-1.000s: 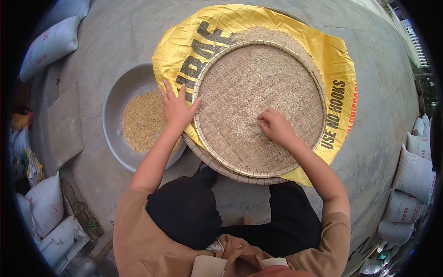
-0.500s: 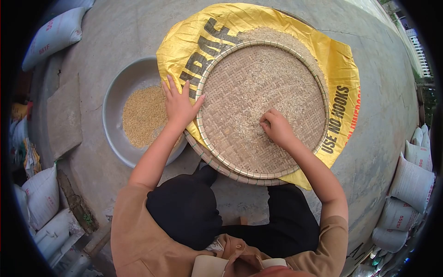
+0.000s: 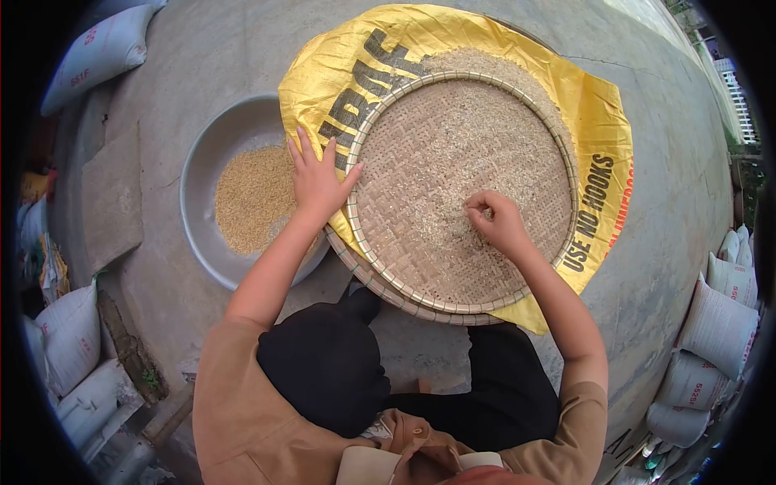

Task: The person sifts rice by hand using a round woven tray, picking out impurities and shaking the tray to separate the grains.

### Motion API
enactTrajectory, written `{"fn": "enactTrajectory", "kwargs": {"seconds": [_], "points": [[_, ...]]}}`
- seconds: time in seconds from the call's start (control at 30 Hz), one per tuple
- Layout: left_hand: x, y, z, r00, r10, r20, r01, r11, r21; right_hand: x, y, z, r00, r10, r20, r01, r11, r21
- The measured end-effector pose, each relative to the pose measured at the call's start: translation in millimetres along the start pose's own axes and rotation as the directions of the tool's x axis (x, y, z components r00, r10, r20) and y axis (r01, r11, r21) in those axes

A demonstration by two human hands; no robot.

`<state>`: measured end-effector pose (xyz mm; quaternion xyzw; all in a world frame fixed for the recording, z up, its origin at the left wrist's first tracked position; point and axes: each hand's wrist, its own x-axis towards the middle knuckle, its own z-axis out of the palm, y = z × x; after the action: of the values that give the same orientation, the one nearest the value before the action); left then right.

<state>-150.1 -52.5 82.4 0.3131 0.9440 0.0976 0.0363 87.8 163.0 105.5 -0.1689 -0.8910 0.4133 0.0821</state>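
A round woven tray with a bamboo rim lies on a yellow sack, with pale grains scattered over its right and middle parts. My left hand rests with spread fingers on the sack at the tray's left rim, the thumb on the rim. Over the middle of the tray, my right hand is closed, thumb and fingertips pinched together just above the grains. Whatever may be between those fingertips is too small to make out.
To the left stands a metal basin holding golden grain. Another woven rim shows beneath the tray. White sacks lie at the upper left, with more sacks piled along the right edge.
My right hand has shifted slightly right over the tray, its fingers still pinched. My left hand remains at the rim.
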Motion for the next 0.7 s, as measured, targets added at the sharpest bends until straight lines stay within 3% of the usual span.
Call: {"fn": "enactTrajectory", "kwargs": {"seconds": [0.07,0.17,0.4,0.5,0.57,0.7], "points": [[-0.5,-0.4,-0.6,1.000,-0.003,0.007,0.003,1.000,0.000,0.2,-9.4,-8.2,0.950,0.303,0.079,-0.305,0.952,0.020],[-0.6,0.3,-0.9,1.000,-0.002,0.012,0.002,1.000,0.005,2.2,-7.2,-10.1,0.929,0.357,0.100,-0.359,0.933,0.003],[0.3,-4.1,6.0,0.999,0.031,-0.026,-0.030,0.999,0.045,3.9,1.3,-7.9,0.982,0.190,0.021,-0.187,0.978,-0.093],[-0.4,-4.0,6.2,0.999,0.030,-0.029,-0.029,0.999,0.037,3.8,-3.2,-6.7,0.978,0.181,0.108,-0.160,0.971,-0.180],[-0.5,-3.4,5.3,0.999,0.032,-0.034,-0.031,0.999,0.036,2.6,3.3,-0.1,0.988,0.089,0.123,-0.068,0.984,-0.162],[-0.5,-1.5,2.9,1.000,0.010,0.003,-0.010,0.999,0.040,5.6,-6.0,9.2,0.976,0.148,0.157,-0.109,0.967,-0.230]]}}
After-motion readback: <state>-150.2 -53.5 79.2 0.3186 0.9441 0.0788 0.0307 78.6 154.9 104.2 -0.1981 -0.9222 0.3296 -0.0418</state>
